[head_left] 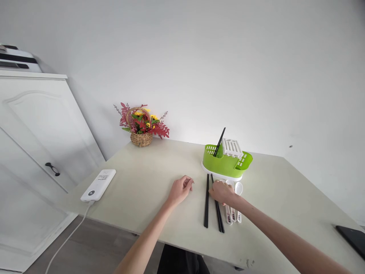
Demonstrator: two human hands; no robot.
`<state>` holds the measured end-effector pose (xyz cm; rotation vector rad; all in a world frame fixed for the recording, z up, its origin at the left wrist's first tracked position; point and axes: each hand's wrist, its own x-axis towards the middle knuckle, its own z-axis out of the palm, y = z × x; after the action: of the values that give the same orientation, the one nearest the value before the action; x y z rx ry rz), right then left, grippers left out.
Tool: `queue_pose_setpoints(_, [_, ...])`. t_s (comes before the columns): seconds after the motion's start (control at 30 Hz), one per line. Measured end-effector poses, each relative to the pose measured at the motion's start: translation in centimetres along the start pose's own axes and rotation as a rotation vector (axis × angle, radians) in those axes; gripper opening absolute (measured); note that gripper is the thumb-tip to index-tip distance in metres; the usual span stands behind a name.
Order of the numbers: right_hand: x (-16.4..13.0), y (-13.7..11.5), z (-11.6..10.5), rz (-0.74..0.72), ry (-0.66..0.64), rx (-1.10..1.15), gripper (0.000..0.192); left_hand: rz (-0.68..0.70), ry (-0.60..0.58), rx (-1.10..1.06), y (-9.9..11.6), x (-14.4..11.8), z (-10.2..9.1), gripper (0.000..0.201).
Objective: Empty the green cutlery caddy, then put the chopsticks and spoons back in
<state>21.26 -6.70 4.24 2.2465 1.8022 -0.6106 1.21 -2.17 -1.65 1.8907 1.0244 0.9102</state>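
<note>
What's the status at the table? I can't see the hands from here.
Left hand loosely curled, resting empty on table. Right hand down on black chopsticks beside white spoons. Green holder just behind.

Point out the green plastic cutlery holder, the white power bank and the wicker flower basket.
green plastic cutlery holder (225,164), head view, front wall
white power bank (98,185), head view, top face
wicker flower basket (141,139), head view, woven side

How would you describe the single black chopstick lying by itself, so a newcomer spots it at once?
Find the green cutlery holder at the back of the table. Just in front of it, between the left hand and the right hand, lies the lone chopstick. Unlike the chopsticks under the right hand and the white spoons, it lies alone, untouched.
</note>
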Motion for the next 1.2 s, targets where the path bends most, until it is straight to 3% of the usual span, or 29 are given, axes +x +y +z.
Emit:
queue_pose_setpoints(0.2, [0.2, 0.7, -0.3, -0.048, -0.014, 0.098, 0.042, 0.005, -0.006, 0.002, -0.2, 0.0, 0.0, 0.033])
queue_pose_setpoints(0.33, [-0.4, 1.2, -2.4, -0.168, 0.021, 0.226, 0.031, 0.005, -0.003, -0.025, -0.3, 0.0, 0.0, 0.034])
queue_pose_setpoints(0.43, [-1.4, 0.7, -4.9, -0.335, 0.121, 0.356, 0.041, 0.008, -0.036, -0.111, -0.1, 0.0, -0.1, 0.039])
queue_pose_setpoints(0.6, [-2.7, -1.2, -7.7, -0.528, 0.405, 0.525, 0.040, 0.029, -0.058, -0.230, 0.7, -0.2, -0.5, 0.054])
queue_pose_setpoints(0.7, [-2.2, -2.1, -7.5, -0.571, 0.545, 0.560, 0.038, 0.053, -0.037, -0.209, 1.2, -0.6, -0.6, 0.065])
queue_pose_setpoints(0.8, [-1.3, -2.5, -6.4, -0.599, 0.611, 0.566, 0.038, 0.104, -0.026, -0.152, 1.4, -0.9, -0.5, 0.059])
queue_pose_setpoints(0.93, [-0.7, -2.5, -4.9, -0.627, 0.607, 0.555, 0.040, 0.134, -0.030, -0.076, 1.2, -0.9, -0.4, 0.047])
queue_pose_setpoints(1.2, [-0.8, -2.7, -3.7, -0.659, 0.547, 0.551, 0.039, 0.173, 0.002, 0.002, 0.8, -0.9, -0.2, 0.046])
